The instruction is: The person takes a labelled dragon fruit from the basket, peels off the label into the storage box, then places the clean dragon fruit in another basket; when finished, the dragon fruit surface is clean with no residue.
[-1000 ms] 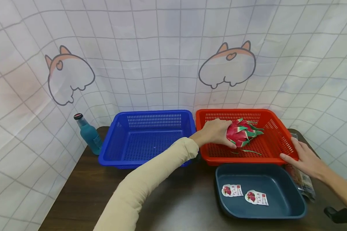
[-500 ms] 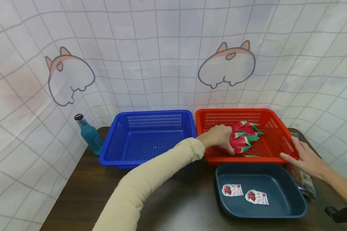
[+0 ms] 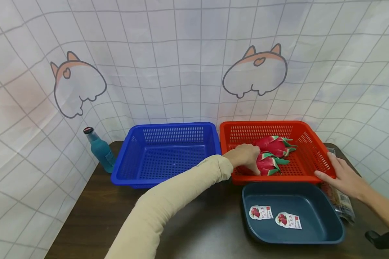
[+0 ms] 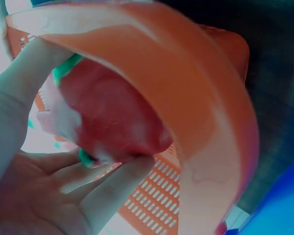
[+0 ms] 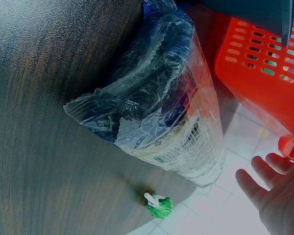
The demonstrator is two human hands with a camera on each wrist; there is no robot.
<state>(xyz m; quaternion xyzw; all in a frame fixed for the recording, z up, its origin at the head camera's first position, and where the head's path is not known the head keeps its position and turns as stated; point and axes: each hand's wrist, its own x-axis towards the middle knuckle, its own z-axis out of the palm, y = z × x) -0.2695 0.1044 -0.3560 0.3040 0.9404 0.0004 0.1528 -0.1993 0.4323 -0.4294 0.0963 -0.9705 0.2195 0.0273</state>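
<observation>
In the head view, my left hand [image 3: 246, 158] is inside the red basket [image 3: 262, 126], holding the front dragon fruit [image 3: 266, 163] from its left side. The left wrist view shows thumb and fingers around that dragon fruit [image 4: 112, 110], under the orange-looking basket rim [image 4: 206, 98]. Just behind lies a second dragon fruit [image 3: 275, 145], its green leaf tips pointing right. My right hand [image 3: 345, 180] rests at the basket's right rim, thumb and fingers spread. From the right wrist view, the right hand's fingers [image 5: 269, 181] look extended beside the red basket wall [image 5: 264, 78].
A blue basket [image 3: 173, 128] stands left of the red one, with a teal bottle [image 3: 102, 153] beside it. In front sits a dark blue tray [image 3: 295, 235] holding two label cards [image 3: 288, 220]. A clear plastic package [image 5: 171, 107] and a green-wrapped bit [image 5: 159, 206] lie at right.
My left hand has lowered the dragon fruit toward the front of the red basket, uncovering the second one behind it. The right hand has stayed at the rim.
</observation>
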